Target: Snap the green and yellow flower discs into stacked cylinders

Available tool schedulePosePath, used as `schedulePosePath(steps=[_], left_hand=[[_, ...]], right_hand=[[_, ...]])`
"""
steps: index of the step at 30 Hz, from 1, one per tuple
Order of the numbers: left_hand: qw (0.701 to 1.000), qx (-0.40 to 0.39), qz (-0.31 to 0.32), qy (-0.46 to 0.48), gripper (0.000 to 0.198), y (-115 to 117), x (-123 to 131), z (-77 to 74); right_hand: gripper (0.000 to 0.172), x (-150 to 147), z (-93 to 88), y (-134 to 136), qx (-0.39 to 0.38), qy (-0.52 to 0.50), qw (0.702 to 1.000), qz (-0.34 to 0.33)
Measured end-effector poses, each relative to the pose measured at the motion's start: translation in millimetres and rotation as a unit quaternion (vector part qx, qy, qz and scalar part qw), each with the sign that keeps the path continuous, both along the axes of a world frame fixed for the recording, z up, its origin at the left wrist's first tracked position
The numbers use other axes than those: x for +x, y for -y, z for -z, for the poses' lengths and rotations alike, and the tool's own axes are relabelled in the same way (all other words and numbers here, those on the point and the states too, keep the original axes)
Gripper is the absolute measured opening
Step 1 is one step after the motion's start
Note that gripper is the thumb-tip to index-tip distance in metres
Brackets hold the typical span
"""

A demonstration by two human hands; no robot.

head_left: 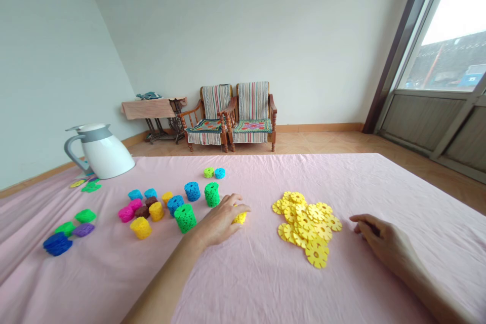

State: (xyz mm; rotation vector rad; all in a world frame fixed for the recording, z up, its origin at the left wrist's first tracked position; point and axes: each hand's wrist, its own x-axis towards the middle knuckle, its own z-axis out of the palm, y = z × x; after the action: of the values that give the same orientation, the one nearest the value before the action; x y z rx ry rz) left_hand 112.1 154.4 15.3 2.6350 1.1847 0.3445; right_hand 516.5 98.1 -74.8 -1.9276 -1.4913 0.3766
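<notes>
My left hand (220, 223) rests on the pink cloth with its fingers curled over a small yellow stack of discs (240, 217), of which only an edge shows. My right hand (379, 243) lies on the cloth to the right of a loose heap of flat yellow snowflake discs (307, 227); its fingers are bent and nothing shows in them. Just left of my left hand stand two green stacks (185, 217) (211, 194).
Several stacked discs in blue, yellow, pink, brown and cyan stand on the pink cloth table (266, 283) at the left. A white jug (102, 151) sits at the far left. Two wooden armchairs (231, 116) and a small table stand by the back wall.
</notes>
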Motion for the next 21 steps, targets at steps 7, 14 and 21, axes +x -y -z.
schedulePosePath(steps=[7,14,21], left_hand=[[1.000,0.002,0.000,0.010,0.045,-1.9,3.5,0.3],[1.000,0.001,-0.009,0.005,0.037,-1.4,4.5,-2.0],[1.000,0.001,-0.014,0.005,0.031,-1.5,4.4,-2.0]], right_hand=[[0.035,1.1,2.7,-1.1,0.009,-0.009,1.000,-0.002],[0.034,0.3,1.6,-0.3,0.016,-0.011,1.000,-0.010],[0.033,0.2,1.0,0.5,0.019,-0.021,1.000,-0.006]])
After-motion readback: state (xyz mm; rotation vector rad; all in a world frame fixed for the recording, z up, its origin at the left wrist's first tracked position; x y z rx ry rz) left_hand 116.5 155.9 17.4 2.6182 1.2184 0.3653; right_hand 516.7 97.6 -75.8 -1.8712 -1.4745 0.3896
